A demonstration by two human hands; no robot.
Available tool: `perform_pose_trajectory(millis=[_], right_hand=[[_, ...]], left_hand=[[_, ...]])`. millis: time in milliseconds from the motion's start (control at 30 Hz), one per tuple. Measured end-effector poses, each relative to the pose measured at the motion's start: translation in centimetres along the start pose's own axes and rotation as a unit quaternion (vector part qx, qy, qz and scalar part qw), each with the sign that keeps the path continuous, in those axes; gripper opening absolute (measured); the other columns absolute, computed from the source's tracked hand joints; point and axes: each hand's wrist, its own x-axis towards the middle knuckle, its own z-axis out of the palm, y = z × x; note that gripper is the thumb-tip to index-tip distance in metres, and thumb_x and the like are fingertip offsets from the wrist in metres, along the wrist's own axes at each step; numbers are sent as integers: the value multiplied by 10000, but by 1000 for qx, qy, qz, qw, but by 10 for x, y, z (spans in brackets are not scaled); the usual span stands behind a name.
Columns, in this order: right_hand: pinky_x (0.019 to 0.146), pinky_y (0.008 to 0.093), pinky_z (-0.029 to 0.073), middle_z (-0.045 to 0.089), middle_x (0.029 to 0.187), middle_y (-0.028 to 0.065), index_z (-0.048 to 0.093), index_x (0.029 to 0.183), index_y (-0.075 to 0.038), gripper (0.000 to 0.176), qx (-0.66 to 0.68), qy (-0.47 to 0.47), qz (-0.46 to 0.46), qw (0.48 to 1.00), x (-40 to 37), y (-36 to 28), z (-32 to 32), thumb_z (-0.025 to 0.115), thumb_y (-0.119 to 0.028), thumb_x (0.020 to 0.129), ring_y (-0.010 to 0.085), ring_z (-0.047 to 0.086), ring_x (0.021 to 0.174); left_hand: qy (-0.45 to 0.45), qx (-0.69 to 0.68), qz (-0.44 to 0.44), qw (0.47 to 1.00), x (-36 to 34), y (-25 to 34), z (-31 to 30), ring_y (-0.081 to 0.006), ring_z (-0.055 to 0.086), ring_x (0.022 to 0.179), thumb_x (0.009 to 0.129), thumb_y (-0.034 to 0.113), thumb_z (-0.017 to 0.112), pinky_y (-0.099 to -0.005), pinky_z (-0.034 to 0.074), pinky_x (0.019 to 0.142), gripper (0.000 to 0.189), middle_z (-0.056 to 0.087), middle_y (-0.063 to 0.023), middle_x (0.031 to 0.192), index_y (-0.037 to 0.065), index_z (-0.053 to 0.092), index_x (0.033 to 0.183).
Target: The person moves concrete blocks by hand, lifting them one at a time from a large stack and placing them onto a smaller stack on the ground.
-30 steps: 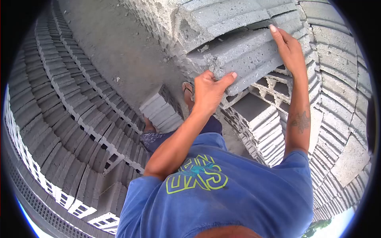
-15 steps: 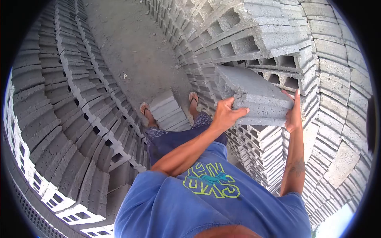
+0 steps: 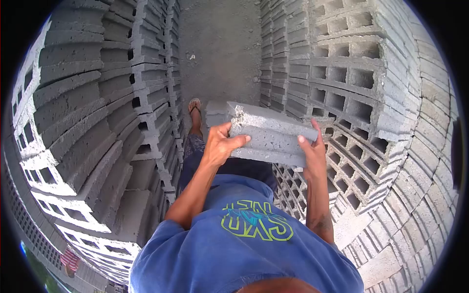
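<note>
A grey concrete block [image 3: 273,139] is held between my two hands in front of my waist. My left hand [image 3: 220,145] grips its left end, near a rough, chipped corner, with the thumb on the near face. At the other end my right hand [image 3: 313,149] presses against the block, thumb on the near face and fingers around the far side. Partly hidden behind the held block, another grey block [image 3: 213,113] lies on the ground near my foot.
Tall stacks of blocks rise on the left [image 3: 73,97] and on the right [image 3: 342,73]. Between them runs a dirt path [image 3: 220,49]. A person in a striped red top [image 3: 70,260] is at the far lower left.
The held block has moved left, away from the right stack, with both hands still on it. The view has turned, and the ground blocks are now mostly hidden behind the held one.
</note>
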Motion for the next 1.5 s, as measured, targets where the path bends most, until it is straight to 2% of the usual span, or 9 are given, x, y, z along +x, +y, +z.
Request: perform_pose_trajectory(millis=[233, 500, 767, 967, 1067, 1200, 1267, 1400, 1500], right_hand=[[942, 334, 465, 543, 1246, 212, 272, 1450, -15, 1027, -55, -48, 43, 996, 107, 92, 87, 888, -188, 647, 238, 560, 1122], [974, 360, 449, 504, 1300, 248, 248, 1456, 18, 1164, -160, -70, 52, 983, 267, 239, 134, 920, -318, 567, 290, 529, 1186], [991, 370, 445, 497, 1318, 246, 236, 1442, 58, 1192, -218, -70, 70, 971, 332, 367, 129, 926, -329, 551, 307, 524, 1197], [988, 374, 448, 494, 1313, 263, 215, 1440, 71, 1199, -193, -79, 53, 977, 325, 364, 124, 922, -336, 561, 312, 536, 1181], [991, 377, 445, 484, 1319, 272, 212, 1439, 78, 1206, -119, -103, 147, 977, 315, 345, 123, 924, -337, 559, 308, 522, 1197], [1014, 373, 425, 495, 1328, 249, 270, 1438, 36, 1127, -321, -45, 66, 944, 279, 324, 99, 882, -413, 606, 335, 525, 1202], [1018, 372, 420, 498, 1330, 245, 321, 1426, 21, 1058, -408, 34, 67, 910, 233, 285, 66, 858, -437, 638, 340, 532, 1197], [933, 381, 462, 634, 1133, 171, 633, 1128, -8, 435, -318, 43, -116, 940, 107, 162, -4, 737, -287, 812, 305, 605, 1073], [785, 337, 486, 668, 875, 112, 675, 913, -12, 115, -348, 129, -347, 861, 34, 58, -62, 676, -86, 825, 240, 620, 844]], left_hand=[[97, 73, -27, 992, 86, -35, -92, -171, 641, 817, 741, 92, 736, -303, 513, 749, 363, 675, -120, 936, -70, 635, 1049], [186, 100, -89, 973, 220, -187, -200, -265, 644, 972, 652, 177, 861, -334, 527, 825, 676, 645, -202, 1084, -124, 548, 1170], [216, 160, -168, 948, 282, -301, -257, -261, 638, 956, 680, 121, 836, -351, 524, 824, 607, 634, -188, 1081, -94, 543, 1166], [195, 166, -174, 951, 278, -302, -252, -262, 637, 961, 676, 136, 839, -338, 521, 816, 605, 627, -200, 1096, -104, 550, 1149], [190, 226, -180, 938, 256, -296, -250, -287, 569, 1051, 673, 220, 827, -353, 467, 881, 669, 560, -234, 1174, -116, 534, 1172], [172, 416, -121, 885, 228, -269, -244, -379, 313, 1361, 674, 541, 764, -411, 265, 1117, 935, 320, -341, 1429, -131, 486, 1261], [216, 506, -50, 833, 208, -240, -212, -365, 445, 1279, 720, 464, 764, -419, 362, 1051, 742, 448, -304, 1356, -85, 575, 1180], [15, 312, 7, 950, 183, -155, -89, -221, 621, 1008, 855, 291, 689, -327, 472, 888, 389, 658, -156, 1067, -22, 651, 1084], [-205, 191, 10, 960, 144, -66, 44, -103, 601, 930, 945, 203, 602, -254, 462, 848, 252, 677, -49, 956, -8, 663, 1066]])
